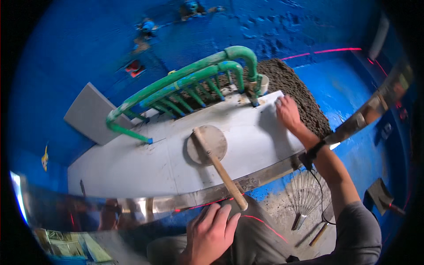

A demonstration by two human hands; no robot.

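Note:
My right hand (288, 111) reaches to the far right corner of a large white tile (247, 128). Its fingers are curled together at that corner; whatever lies under the fingertips is hidden. A mallet with a round grey head (219, 140) and a wooden handle (225, 176) lies on the tile, the handle's end sticking out over the near edge. Just below that end, my left hand (210, 234) hovers with fingers loosely bent and apart, holding nothing. Dark grey mortar (304, 95) spreads along the tile's right side.
Green pipes (176, 84) rise behind the tile, beside a white pipe stub (264, 85). A grey tile piece (92, 112) leans on the blue wall. Wire rake (304, 194), trowel-like blade (380, 196) and shiny metal edge (265, 176) lie near. Red laser lines cross the walls.

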